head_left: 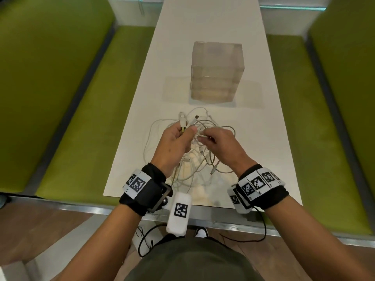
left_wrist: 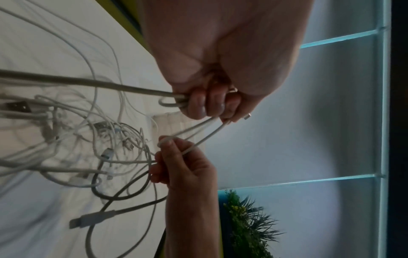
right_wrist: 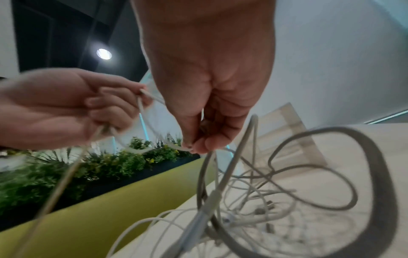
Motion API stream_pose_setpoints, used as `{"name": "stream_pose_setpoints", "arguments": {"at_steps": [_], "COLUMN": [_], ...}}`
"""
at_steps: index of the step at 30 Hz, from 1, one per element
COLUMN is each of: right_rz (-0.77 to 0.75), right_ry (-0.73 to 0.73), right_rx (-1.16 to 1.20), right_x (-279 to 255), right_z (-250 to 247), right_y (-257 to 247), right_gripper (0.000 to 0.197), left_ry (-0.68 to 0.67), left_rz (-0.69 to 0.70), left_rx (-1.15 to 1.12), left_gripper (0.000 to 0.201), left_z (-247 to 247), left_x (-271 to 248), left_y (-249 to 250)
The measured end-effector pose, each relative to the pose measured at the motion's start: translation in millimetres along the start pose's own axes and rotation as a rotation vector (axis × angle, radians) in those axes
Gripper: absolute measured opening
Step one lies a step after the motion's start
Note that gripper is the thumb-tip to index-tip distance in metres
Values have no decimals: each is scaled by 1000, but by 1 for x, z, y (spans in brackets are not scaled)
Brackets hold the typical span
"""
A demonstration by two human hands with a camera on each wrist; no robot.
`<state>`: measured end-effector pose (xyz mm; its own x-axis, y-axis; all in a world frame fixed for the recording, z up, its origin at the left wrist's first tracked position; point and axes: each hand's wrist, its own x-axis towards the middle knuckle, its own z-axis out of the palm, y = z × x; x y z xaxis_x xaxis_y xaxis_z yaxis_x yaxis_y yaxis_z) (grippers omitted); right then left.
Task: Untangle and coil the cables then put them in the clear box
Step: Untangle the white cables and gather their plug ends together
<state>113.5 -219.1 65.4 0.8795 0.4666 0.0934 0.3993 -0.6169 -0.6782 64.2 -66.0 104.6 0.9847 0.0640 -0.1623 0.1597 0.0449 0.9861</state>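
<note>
Cables (head_left: 194, 151) tangle, partly hidden behind both hands.

White cables (head_left: 203, 151), white table (head_left: 213, 27), green benches (head_left: 81, 128).

head view looks steeply down along the counter (head_left: 213, 27) from above; each wrist view sits close under its palm, and both share the cables (left_wrist: 106, 139) and the opposite hand.

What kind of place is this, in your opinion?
Probably a seating booth in an office lounge or a cafe. A long white table runs between two green cushioned benches, a planter of greenery stands behind one bench, and frosted wall panels glow at their edges.
</note>
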Motion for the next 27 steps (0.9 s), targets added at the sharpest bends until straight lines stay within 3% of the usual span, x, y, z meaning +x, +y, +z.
{"name": "stream_pose_setpoints", "arguments": {"at_steps": [8,9,11,15,18,22,24,27], "right_rz": [16,27,64,73,139,206,204,42], "right_ry": [33,26,-35,-258,-159,-100,-46,16], "right_rx": [202,230,188,-90,16,-16,18,22], "right_x": [16,14,11,5,3,12,13,14], "right_z": [-10,-10,-10,-11,-12,-14,-16,-18], "right_y": [11,12,20,49,62,64,59,40], "right_gripper": [11,17,29,7,5,10,19,33], "left_ry": [133,157,218,300,341,369,391,308], "left_rz": [41,53,72,130,194,244,204,118], "left_rx": [-258,-289,-325,-348,-360,-412,-308,74], "left_gripper": [25,26,27,22,21,22,23,23], "left_z": [-15,-21,-36,-57,-65,-67,-63,-43], "left_x": [-4,-2,0,-3,-10,-19,-20,-17], "left_y": [14,16,21,29,38,46,42,18]}}
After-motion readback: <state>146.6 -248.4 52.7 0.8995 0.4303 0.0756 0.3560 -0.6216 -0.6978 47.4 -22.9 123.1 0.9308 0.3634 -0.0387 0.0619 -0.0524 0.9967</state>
